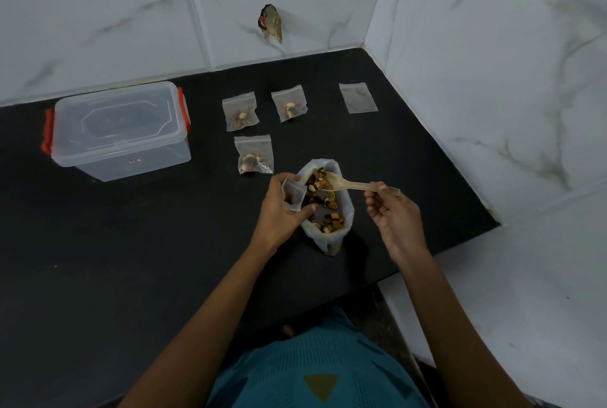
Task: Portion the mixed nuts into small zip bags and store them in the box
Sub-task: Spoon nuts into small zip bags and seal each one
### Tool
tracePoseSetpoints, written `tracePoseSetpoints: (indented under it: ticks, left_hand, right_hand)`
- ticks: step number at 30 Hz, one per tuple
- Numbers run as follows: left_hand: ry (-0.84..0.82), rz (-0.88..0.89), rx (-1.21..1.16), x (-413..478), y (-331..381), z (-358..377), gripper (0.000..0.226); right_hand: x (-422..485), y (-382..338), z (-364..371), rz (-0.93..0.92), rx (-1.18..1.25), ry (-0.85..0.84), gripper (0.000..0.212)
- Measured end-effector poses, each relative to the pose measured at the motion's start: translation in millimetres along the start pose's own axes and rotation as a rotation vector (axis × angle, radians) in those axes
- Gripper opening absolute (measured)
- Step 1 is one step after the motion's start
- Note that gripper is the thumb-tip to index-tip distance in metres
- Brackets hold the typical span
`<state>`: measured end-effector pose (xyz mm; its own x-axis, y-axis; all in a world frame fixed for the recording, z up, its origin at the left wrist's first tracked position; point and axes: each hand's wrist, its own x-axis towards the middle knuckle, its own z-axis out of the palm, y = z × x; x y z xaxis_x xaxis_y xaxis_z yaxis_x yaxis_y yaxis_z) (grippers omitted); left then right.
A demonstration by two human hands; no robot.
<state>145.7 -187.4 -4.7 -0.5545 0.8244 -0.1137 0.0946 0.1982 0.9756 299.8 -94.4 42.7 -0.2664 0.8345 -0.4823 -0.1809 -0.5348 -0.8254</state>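
Behind the nut bag [328,239] lie filled bags [253,155], beside the lidded box [118,131].

Teal knit top [315,371], olive triangle motif [320,386]; forearms bare, sleeveless.

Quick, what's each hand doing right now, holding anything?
Left hand: holds a small zip bag.
Right hand: pinches the plastic spoon, its bowl over the open nut bag.
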Motion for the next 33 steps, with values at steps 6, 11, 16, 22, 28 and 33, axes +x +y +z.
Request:
tracePoseSetpoints:
  ticks: [6,11,16,22,28,33]
  left_hand:
    - [-0.007,0.056,-0.007,-2,9,6,0.058]
    - [0.024,0.126,-0.002,-4,16,8,0.054]
    - [0.025,0.107,0.048,-5,14,10,0.056]
    - [0.048,0.153,0.012,-9,16,13,0.051]
    - [0.061,0.185,0.027,-10,14,7,0.047]
    - [0.008,0.211,0.034,-13,17,9,0.041]
  right_hand:
    - [-25,-14,12,-0.072,-0.071,-0.100,0.015]
    - [-37,-13,22,-0.306,-0.333,-0.102,0.017]
    - [-49,-10,32,-0.654,-0.658,-0.117,0.012]
    - [-52,0,43,-0.867,-0.870,-0.246,0.015]
    - [-54,-6,40,-0.949,-1.009,-0.423,0.019]
    - [-53,-11,42,-0.904,-1.134,-0.504,0.015]
